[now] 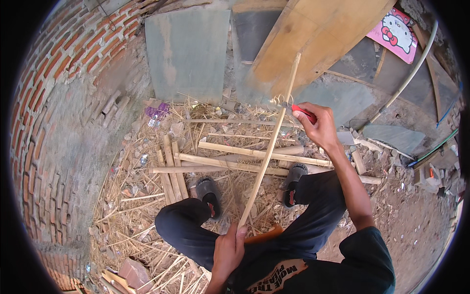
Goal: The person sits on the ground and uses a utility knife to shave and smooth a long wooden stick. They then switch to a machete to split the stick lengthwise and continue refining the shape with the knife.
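A long, pale strip of split bamboo runs slantwise from my lap up and away toward the leaning boards. My left hand is closed around its near end, close to my body. Farther out, my right hand grips the red handle of a knife. The blade meets the strip in its upper part, where thin curled shavings stand up beside it. Much of the blade is hidden by the strip and the shavings.
Several bamboo pieces lie crossed on the ground between and beyond my feet, amid straw-like shavings. A brick wall stands at the left. Grey panels and a wooden board lean at the back. A brick lies at lower left.
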`<state>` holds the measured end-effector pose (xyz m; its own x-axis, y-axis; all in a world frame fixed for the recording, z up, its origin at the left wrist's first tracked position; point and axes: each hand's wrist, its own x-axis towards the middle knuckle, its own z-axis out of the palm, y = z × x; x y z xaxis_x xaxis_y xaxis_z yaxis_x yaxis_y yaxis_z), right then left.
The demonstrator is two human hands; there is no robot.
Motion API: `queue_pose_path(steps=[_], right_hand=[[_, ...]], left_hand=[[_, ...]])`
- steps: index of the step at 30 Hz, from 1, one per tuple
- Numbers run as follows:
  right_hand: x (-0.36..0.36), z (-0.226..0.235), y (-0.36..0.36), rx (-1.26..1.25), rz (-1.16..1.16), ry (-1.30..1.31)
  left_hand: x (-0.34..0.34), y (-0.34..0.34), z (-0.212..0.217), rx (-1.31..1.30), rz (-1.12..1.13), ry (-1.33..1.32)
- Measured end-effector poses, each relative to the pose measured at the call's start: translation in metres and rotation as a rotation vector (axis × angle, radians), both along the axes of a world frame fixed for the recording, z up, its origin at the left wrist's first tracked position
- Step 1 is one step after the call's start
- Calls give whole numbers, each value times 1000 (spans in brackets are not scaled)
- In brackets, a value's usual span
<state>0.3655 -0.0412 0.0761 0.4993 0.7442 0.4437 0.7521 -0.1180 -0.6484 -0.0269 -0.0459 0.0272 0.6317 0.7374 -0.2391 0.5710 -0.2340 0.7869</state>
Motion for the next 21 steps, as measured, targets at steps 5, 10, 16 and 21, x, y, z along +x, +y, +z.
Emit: queue_pose_path(steps=[5,10,16,21], right_hand=[[43,1,23,-31,-143,-109],[61,10,36,-149,-209,-172],[35,8,34,80,54,535],[-57,1,-6,-112,156,156]], left_hand=[[-19,-6,-7,-91,10,29],[-32,-11,-14,-96,6,-1],[-36,2,-31,-207,7,-154],[-14,20,-27,-88,124,-237]])
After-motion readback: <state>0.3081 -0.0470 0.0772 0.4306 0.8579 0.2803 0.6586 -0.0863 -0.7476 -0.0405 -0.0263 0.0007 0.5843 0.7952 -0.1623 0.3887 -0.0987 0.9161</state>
